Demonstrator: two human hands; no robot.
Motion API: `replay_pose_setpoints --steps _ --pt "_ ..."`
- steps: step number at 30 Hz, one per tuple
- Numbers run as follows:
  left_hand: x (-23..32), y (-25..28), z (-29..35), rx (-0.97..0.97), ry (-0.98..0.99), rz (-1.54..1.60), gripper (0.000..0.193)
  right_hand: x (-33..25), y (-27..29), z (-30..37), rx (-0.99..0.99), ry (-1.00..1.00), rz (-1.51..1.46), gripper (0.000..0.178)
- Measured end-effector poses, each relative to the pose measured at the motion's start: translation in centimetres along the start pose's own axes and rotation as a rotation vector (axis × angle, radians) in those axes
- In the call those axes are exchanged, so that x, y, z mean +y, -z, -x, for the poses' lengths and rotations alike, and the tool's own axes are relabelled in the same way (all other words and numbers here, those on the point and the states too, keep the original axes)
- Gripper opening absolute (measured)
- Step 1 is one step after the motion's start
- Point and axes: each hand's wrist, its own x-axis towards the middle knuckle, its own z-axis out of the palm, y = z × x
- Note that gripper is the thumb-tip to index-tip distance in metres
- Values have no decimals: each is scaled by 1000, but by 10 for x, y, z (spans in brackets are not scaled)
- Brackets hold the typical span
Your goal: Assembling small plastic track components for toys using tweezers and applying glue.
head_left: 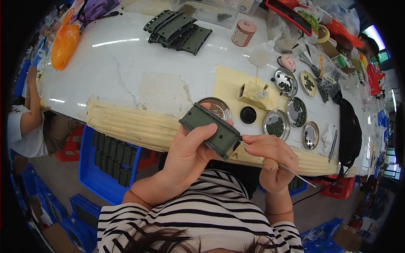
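Observation:
My left hand point(180, 157) is closed round a dark green rectangular plastic piece point(210, 126) with ribbed long edges and small round holes, thumb across its top face. It is tilted, above the table's near edge. In my right hand point(276, 158) is a slim metal tool, apparently tweezers point(296, 172), pinched between thumb and fingers. The tool's tip meets the right end of the green piece; whether it grips some small part there is too small to tell. Just beyond the piece stands a round metal dish point(230, 111) of brownish granules, partly hidden by it.
Round dishes with small dark green parts, one a metal dish point(288, 126), stand at right. Near them are a black round lid point(248, 114) and a yellow taped block point(253, 93). Stacked green pieces point(179, 31) and a pink jar point(244, 33) lie farther back. A blue crate point(86, 164) stands below left.

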Motion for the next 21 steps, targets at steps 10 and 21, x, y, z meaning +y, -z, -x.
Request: replay_pose_setpoints --steps 10,21 --pt "-1 -2 0 28 -7 -59 39 4 -2 2 9 44 17 17" --pt "-2 -1 0 10 12 -16 39 5 -6 6 36 94 46 16"
